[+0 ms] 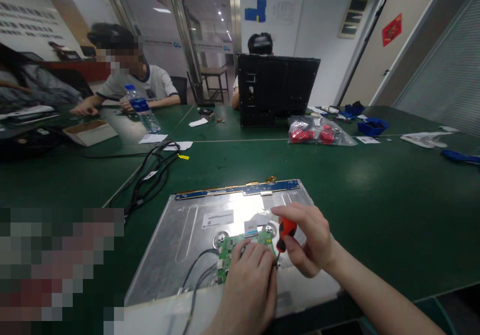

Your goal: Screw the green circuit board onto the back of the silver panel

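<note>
Two hands working at 6 o'clock. Left hand [249, 287] is lying flat, pressing the green circuit board [228, 250] and gripping nothing. Right hand [311, 242] is closing around an orange-handled screwdriver [285, 232]. The board is sitting on a display panel [187, 245].

Risk: the tip may be slipping off and gouging the board or the ribbon cable [255, 220].

Green desk [375, 200] is carrying black cables [153, 175] at 10 o'clock and bagged red parts [318, 132] at 1 o'clock. Office room, with other people sitting beyond.

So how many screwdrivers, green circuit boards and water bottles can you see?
screwdriver: 1, held in the right hand
green circuit board: 1, under the left hand
water bottle: 1
Total: 3
</note>
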`<action>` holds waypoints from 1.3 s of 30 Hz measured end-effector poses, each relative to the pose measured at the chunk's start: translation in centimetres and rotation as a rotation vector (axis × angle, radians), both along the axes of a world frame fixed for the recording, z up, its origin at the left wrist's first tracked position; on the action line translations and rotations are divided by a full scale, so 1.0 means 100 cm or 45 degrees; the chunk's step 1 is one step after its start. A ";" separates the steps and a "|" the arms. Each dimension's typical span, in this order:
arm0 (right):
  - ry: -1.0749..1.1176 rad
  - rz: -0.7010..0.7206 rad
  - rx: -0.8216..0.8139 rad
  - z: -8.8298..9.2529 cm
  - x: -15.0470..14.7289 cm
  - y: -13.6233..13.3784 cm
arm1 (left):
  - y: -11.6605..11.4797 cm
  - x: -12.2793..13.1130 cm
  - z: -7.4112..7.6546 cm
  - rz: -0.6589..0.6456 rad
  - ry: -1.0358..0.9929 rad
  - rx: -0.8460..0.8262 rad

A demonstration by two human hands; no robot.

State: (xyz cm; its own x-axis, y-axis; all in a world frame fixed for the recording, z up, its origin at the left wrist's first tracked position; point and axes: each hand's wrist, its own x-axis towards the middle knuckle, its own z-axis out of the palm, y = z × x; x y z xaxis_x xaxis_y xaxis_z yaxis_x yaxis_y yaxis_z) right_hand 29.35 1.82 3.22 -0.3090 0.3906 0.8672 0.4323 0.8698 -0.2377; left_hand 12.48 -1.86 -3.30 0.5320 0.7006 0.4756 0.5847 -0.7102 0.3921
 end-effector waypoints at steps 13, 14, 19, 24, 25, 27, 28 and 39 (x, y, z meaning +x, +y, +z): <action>-0.008 -0.075 0.101 -0.005 -0.001 0.004 | 0.001 0.001 0.001 0.003 -0.062 0.038; -0.009 -0.065 0.101 -0.005 0.000 0.005 | 0.001 0.001 0.002 0.000 -0.060 0.036; -0.018 0.030 0.067 -0.001 0.002 0.004 | 0.000 -0.001 0.003 -0.003 -0.039 0.007; -0.036 0.035 0.003 0.001 0.004 0.001 | 0.000 -0.001 0.001 -0.016 -0.012 -0.030; -0.039 0.018 -0.007 0.000 0.004 0.001 | 0.000 -0.001 0.000 -0.016 -0.011 -0.034; -0.040 -0.013 -0.013 -0.001 0.003 0.000 | 0.000 -0.001 -0.001 -0.015 -0.009 -0.039; -0.037 -0.022 -0.007 -0.001 0.003 0.000 | 0.000 -0.001 -0.002 -0.014 -0.010 -0.038; -0.018 -0.045 0.067 -0.001 -0.001 0.004 | 0.000 0.000 -0.001 -0.008 -0.058 -0.007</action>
State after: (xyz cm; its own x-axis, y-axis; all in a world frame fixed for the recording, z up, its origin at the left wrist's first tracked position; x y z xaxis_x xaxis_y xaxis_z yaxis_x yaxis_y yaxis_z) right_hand 29.25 2.23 3.16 -0.3082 0.3557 0.8823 0.4656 0.8652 -0.1861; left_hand 12.45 -1.83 -3.41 0.5142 0.7002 0.4953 0.5620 -0.7113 0.4221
